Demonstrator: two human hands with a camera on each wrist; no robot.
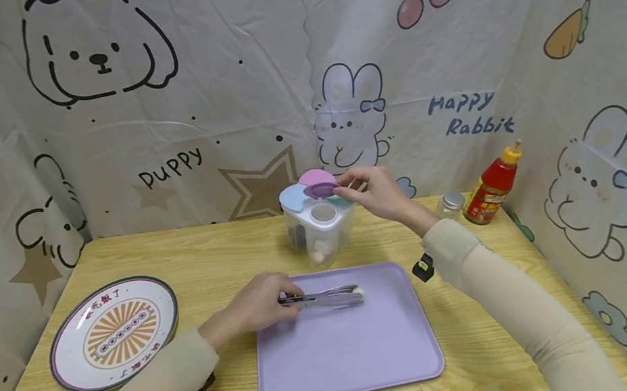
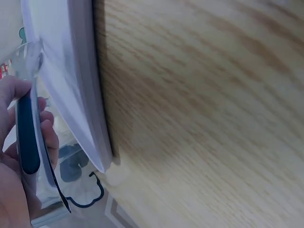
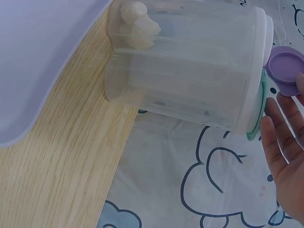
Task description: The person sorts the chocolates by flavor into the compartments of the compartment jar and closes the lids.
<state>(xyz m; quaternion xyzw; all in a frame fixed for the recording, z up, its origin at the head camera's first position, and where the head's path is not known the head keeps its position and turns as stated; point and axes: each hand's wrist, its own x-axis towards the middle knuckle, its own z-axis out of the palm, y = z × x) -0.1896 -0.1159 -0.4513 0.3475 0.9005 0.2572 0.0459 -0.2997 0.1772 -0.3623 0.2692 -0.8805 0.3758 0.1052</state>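
Note:
My left hand (image 1: 262,301) grips metal tongs (image 1: 325,298) with dark handle grips, held low over the purple tray (image 1: 347,354). A small white piece (image 1: 357,292) sits between the tong tips. With thumb and fingertips, my right hand (image 1: 375,192) pinches the edge of a raised purple flip lid (image 3: 285,66). That lid belongs to a clear divided storage box (image 3: 190,90) with a white top. Below the lid, a round opening (image 1: 324,212) is uncovered. White lumps (image 3: 138,26) lie at the bottom of one compartment; another compartment holds something dark.
Left of the tray lies a white plate (image 1: 74,353) with a printed orange pattern. At the back right stand a small glass jar (image 1: 451,204) and a red sauce bottle (image 1: 491,188) with a yellow cap. A printed cloth (image 1: 248,96) hangs behind the wooden table (image 1: 207,260).

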